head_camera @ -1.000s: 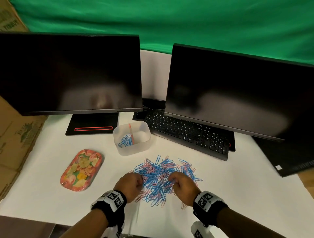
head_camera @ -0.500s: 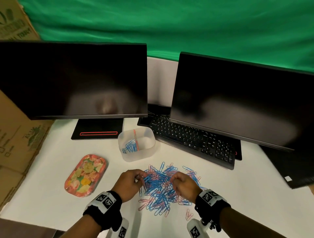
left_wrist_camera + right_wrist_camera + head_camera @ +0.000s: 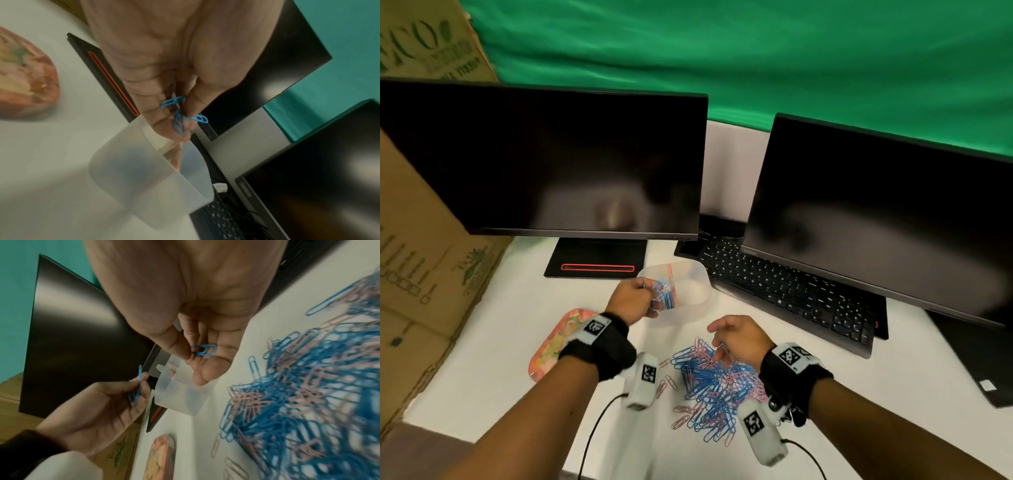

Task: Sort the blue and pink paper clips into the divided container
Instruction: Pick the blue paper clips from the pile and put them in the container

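Note:
A pile of blue and pink paper clips (image 3: 714, 383) (image 3: 304, 402) lies on the white table. Behind it stands the translucent divided container (image 3: 690, 303) (image 3: 148, 175) with a pink divider; its left compartment holds blue clips (image 3: 664, 298). My left hand (image 3: 633, 298) (image 3: 180, 113) hovers at the container's left rim and pinches a few blue clips (image 3: 180, 118) (image 3: 136, 391). Just above the pile's far edge, my right hand (image 3: 736, 337) (image 3: 197, 353) pinches one blue clip (image 3: 204, 350) between thumb and fingers.
Two dark monitors (image 3: 544, 164) (image 3: 887, 219) stand at the back, a black keyboard (image 3: 784, 291) under the right one. A flowered oval tray (image 3: 551, 342) lies left of my left wrist. Cardboard boxes (image 3: 414, 240) line the left edge.
Both hands have lifted off the pile. The left hand has carried blue clips up to the container's left side; the right hand has risen with one blue clip.

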A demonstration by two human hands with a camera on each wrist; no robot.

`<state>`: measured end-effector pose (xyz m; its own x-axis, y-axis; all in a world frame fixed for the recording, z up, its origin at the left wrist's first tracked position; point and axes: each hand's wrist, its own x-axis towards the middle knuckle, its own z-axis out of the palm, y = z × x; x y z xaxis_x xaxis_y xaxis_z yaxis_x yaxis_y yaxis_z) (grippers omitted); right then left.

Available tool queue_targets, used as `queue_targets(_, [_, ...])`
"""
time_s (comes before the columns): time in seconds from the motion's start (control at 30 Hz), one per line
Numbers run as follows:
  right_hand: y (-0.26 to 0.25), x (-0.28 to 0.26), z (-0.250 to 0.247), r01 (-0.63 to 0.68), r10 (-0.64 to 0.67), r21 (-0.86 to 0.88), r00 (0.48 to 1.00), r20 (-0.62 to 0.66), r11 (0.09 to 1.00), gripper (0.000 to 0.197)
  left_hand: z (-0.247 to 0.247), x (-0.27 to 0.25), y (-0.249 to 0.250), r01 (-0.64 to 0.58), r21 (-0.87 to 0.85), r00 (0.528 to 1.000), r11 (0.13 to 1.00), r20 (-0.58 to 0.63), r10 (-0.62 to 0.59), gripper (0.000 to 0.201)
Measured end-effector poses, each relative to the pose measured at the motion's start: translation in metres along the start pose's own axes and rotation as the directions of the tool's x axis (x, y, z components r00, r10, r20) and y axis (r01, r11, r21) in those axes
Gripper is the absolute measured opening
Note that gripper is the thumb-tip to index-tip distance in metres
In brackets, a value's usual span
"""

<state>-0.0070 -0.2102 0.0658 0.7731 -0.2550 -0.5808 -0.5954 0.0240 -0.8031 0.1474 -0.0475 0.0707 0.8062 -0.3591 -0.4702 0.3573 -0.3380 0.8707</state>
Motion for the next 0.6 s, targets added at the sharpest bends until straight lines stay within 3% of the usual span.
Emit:
queue_targets(0.17, [-0.026, 0.007, 0.002, 0.011, -0.010, 0.059, 1.000, -0.016, 0.998, 0.023, -0.002, 0.022, 0.007, 0.099, -0.001, 0.995, 0.995, -0.025, -0.099, 0.024])
queue_targets(0.27, [-0.041, 0.013, 0.006, -0.002, 0.002, 0.093, 1.000, 0.005, 0.996, 0.023, -0.001, 0.025, 0.009, 0.072, 0.019, 0.995, 0.997, -0.077, -0.070, 0.014])
queue_targets(0.43, [-0.069, 0.030, 0.022, -0.012, 0.011, 0.033, 0.999, 0.038, 0.999, 0.020, -0.011, 0.029, 0.004, 0.078, 0.079, 0.992, 0.994, -0.105, -0.069, 0.035])
queue_targets(0.6, [-0.097, 0.050, 0.044, -0.020, 0.020, 0.005, 0.999, 0.049, 1.000, 0.023, -0.021, 0.014, 0.005, 0.019, 0.088, 0.985, 0.996, -0.171, -0.004, 0.028])
